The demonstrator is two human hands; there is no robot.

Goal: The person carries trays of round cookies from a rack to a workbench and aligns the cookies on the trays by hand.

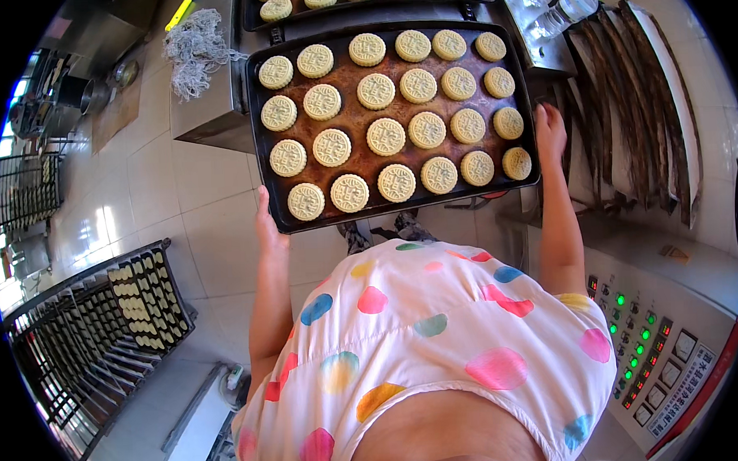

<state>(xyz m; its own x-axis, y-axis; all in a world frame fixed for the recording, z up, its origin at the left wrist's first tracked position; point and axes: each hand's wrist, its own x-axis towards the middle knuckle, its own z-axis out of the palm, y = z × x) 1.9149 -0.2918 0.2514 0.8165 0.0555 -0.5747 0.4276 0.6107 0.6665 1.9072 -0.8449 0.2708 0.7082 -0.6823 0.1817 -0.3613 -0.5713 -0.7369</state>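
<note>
A dark rectangular baking tray [353, 121] is held out in front of my body, its right side slightly farther away than its left. Rows of pale, round, fluted mooncakes [386, 137] with stamped tops lie spaced apart on its brown surface. My left hand [270, 224] grips the tray's near left corner, thumb up along the side and the other fingers hidden beneath. At the right side, my right hand [550, 133] closes on the edge; its fingers are partly hidden by the rim. The tray's far side lies at the metal table [211, 122], close to another tray.
Beyond is a second tray [299, 7] of mooncakes. Tangled white string [196, 54] lies on the table's left, clear bottles [569, 12] at right. Dark-edged boards [637, 107] lean right, above a control panel [641, 347] with green lights. A rack [104, 329] of filled trays stands left.
</note>
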